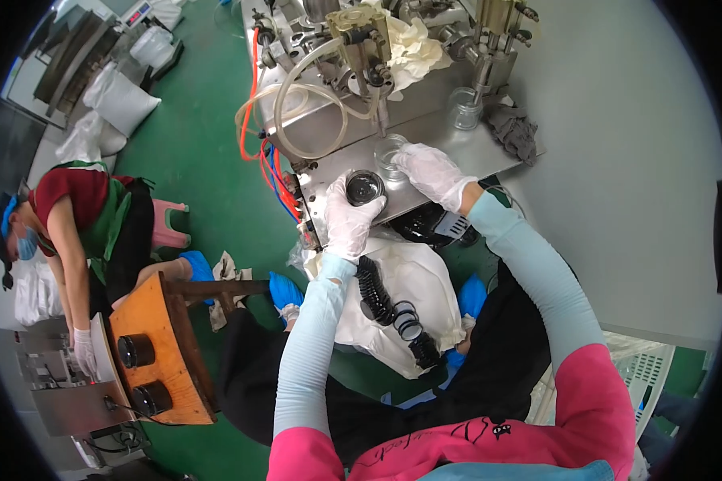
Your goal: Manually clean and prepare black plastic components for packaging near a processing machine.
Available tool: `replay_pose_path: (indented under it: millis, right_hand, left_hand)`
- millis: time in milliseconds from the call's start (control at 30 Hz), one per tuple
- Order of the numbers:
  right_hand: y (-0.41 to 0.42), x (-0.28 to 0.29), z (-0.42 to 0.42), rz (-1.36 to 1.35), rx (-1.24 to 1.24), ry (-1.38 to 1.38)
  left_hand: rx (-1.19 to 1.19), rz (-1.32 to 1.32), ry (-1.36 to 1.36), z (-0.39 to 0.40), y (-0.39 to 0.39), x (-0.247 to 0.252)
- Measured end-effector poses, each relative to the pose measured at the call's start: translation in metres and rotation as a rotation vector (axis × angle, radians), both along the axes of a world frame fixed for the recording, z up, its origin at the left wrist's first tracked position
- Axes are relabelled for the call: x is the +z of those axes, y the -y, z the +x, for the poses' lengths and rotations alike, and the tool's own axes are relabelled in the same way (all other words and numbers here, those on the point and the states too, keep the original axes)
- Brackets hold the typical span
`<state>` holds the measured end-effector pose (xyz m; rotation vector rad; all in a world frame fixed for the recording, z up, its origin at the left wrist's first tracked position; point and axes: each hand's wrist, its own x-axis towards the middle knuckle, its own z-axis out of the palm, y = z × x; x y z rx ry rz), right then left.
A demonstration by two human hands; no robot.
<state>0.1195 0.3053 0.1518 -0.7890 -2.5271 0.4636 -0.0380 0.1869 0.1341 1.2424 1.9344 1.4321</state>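
Note:
My left hand, in a white glove, grips a round jar with dark contents, seen from above over the steel bench. With gloved fingers my right hand holds the side of a clear jar, which stands below the nozzle of a filling machine. Another clear jar is under a second nozzle to the right. Below my hands, a white sack on my lap side bears a row of black lids.
A grey cloth lies at the bench's right end. Orange and blue air hoses hang at its left edge. To the left, a co-worker bends over a machine beside a wooden table with two black jars.

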Motion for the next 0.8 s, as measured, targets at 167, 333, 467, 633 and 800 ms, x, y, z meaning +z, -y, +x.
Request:
replay_pose_path:
  millis: [167, 333, 467, 633, 800]
  right_hand:
    - [0.005, 0.006, -0.016, -0.085, 0.05, -0.049]
    - [0.004, 0.007, -0.02, -0.052, 0.071, -0.01]
    - [0.012, 0.013, -0.013, 0.022, 0.014, -0.057]
    - [0.065, 0.07, 0.039, 0.048, 0.056, -0.068]
    - [0.11, 0.049, 0.074, -0.64, 0.267, 0.103]
  left_hand:
    - [-0.04, 0.062, 0.039, -0.008, 0.017, 0.003]
    - [-0.041, 0.019, 0.067, -0.011, 0.023, 0.004]
    - [0.077, 0.168, -0.237, -0.012, 0.05, 0.037]
    - [0.308, 0.097, -0.301, -0.092, 0.099, 0.022]
    - [0.039, -0.187, 0.625, -0.13, 0.097, -0.035]
